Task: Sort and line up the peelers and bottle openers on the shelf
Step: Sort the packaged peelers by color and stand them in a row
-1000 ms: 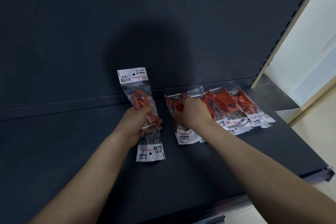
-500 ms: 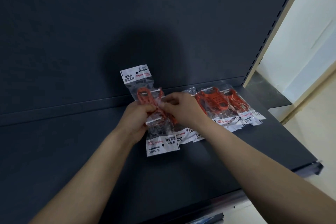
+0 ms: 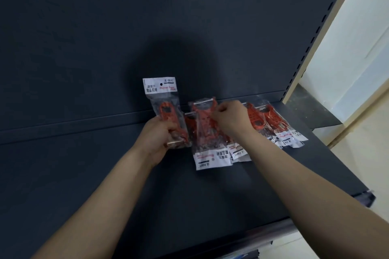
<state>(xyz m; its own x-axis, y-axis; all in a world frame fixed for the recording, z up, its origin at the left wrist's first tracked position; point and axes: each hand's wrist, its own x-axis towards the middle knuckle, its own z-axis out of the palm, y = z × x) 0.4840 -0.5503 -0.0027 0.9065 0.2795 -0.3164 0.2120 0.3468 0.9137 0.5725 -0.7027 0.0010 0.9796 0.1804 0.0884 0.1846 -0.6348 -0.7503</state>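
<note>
My left hand [image 3: 156, 140] grips an upright clear packet with a red tool and a white header card [image 3: 163, 99], held above the dark shelf [image 3: 105, 174]. My right hand [image 3: 228, 119] pinches the upper part of a second red-tool packet [image 3: 205, 132], which lies with its white label toward me, overlapping the left end of a row. To the right, several more red packets [image 3: 271, 124] lie side by side on the shelf, partly hidden behind my right wrist.
The shelf's dark back panel [image 3: 189, 27] rises behind the packets. A slotted upright post [image 3: 311, 48] bounds the shelf on the right, with a pale wall beyond. The shelf's front edge [image 3: 263, 235] runs below my arms.
My right hand pulled one packet away from the pair in my left hand and carried it right onto the row's left end. My left hand keeps a single packet, upright.
</note>
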